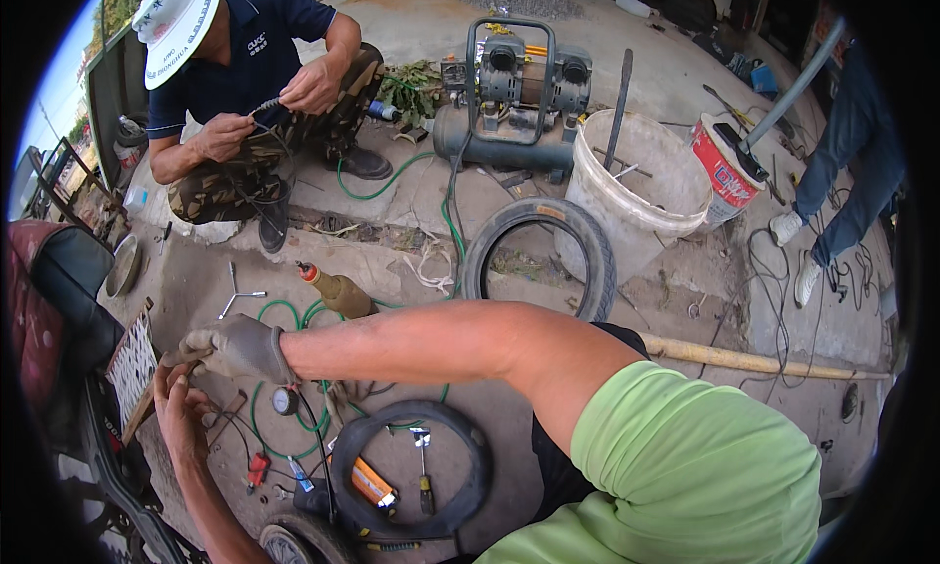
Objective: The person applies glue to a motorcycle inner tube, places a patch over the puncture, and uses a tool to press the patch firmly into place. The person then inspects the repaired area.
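Note:
My right hand (230, 351), in a grey work glove, reaches across to the left with its fingers curled. Just below it, my bare left hand (182, 407) has its fingers bent up against the glove. The fingertips of both hands meet beside a white patterned panel (133, 373) with a brown edge, next to a dark vehicle frame (108, 476). Whatever lies between the fingers is too small and covered to make out. A round pressure gauge (285, 400) with a black hose is close under the gloved wrist.
An inner tube (480, 466) rings a screwdriver (426, 491) and an orange box (372, 483). Beyond are a tyre (480, 260), bottle (338, 292), three-armed wrench (235, 292), air compressor (509, 138) and white bucket (612, 236). A squatting person (259, 65) holds a thin cable; another person's legs (847, 172) stand right.

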The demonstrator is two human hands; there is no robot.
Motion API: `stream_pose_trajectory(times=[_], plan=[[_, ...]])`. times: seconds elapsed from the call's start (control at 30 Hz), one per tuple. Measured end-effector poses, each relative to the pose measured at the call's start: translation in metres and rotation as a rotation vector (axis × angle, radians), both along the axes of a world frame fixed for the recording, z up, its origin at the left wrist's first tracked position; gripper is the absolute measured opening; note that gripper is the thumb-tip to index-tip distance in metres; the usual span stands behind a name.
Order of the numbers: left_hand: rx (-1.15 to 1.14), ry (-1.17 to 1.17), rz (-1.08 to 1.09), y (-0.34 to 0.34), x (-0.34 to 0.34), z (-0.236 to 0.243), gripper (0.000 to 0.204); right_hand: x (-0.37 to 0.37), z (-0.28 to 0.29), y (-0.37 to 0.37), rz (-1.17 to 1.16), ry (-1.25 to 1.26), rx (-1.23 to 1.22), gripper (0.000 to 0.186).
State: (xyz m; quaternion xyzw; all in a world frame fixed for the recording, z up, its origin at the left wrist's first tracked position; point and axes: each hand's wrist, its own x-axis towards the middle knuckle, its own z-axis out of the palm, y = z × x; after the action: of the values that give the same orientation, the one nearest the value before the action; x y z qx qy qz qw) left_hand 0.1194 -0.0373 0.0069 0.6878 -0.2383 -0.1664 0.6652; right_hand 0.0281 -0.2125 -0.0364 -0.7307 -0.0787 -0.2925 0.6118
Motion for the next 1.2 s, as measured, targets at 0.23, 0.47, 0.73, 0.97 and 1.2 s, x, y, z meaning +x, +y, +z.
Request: stream_pose_trajectory(times=[0.23,0.47,0.73,0.97,1.2], plan=[[-0.211,0.230,-0.277,0.002,0.014,-0.034,0.019,-0.014,0.023,0.007,0.141,0.162,0.144,0.034],[-0.015,0.265,-0.162,0.007,0.031,-0.041,0.005,-0.006,0.008,0.017,0.227,0.143,0.404,0.038],[-0.024,0.205,-0.050,0.005,-0.005,-0.023,0.020,0.033,-0.008,-0.004,0.657,0.009,0.954,0.062],[0.283,-0.469,-0.326,-0.029,-0.106,0.016,0.047,0.021,0.015,-0.018,0.209,-0.085,0.653,0.049],[0.387,-0.579,-0.249,-0.023,-0.104,0.009,0.032,0.033,0.002,-0.006,0.057,-0.168,0.534,0.038]])
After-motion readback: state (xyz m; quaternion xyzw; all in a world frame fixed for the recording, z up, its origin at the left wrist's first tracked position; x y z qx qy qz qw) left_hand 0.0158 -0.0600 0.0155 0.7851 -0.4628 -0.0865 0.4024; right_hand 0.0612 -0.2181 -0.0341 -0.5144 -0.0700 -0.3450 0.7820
